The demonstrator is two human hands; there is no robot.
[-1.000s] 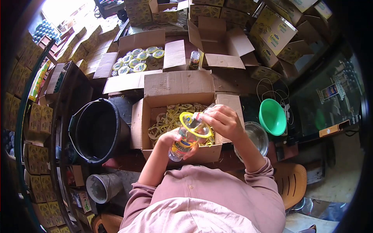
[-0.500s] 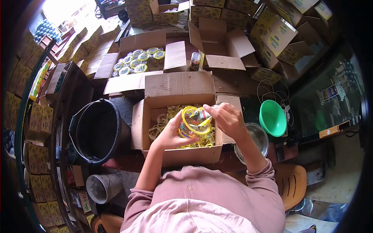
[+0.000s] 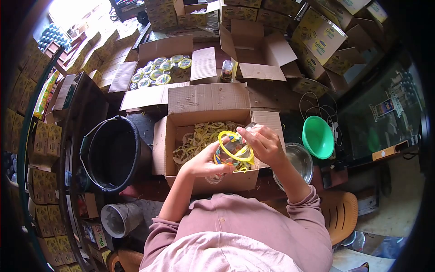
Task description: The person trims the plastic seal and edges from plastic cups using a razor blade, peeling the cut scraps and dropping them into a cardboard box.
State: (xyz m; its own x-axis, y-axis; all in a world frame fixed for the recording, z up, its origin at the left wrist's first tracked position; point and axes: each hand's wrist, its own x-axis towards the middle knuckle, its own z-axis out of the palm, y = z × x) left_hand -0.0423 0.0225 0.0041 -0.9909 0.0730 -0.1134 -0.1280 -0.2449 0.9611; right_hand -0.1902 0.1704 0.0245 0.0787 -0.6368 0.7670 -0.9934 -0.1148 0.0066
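A clear plastic jar (image 3: 230,155) with a yellow rim and a colourful label is tilted in my left hand (image 3: 202,162), whose fingers wrap round its side. My right hand (image 3: 265,144) pinches at the upper edge of the jar's rim. What lies between its fingertips is small and I cannot make it out. Below both hands stands an open cardboard box (image 3: 209,99), with many yellow and pale strips (image 3: 204,140) inside. The jar is above the box's near right part and hides some of the strips.
A black bucket (image 3: 113,154) stands left of the box, a grey bucket (image 3: 120,220) lower down. To the right are a green bowl (image 3: 318,138) and a clear bowl (image 3: 299,165). Behind sit a carton of lidded jars (image 3: 161,70), a single jar (image 3: 226,71) and an open carton (image 3: 262,72).
My left hand has tipped the jar and brought it slightly lower and to the right. My right hand has shifted a little downward, still at the rim.
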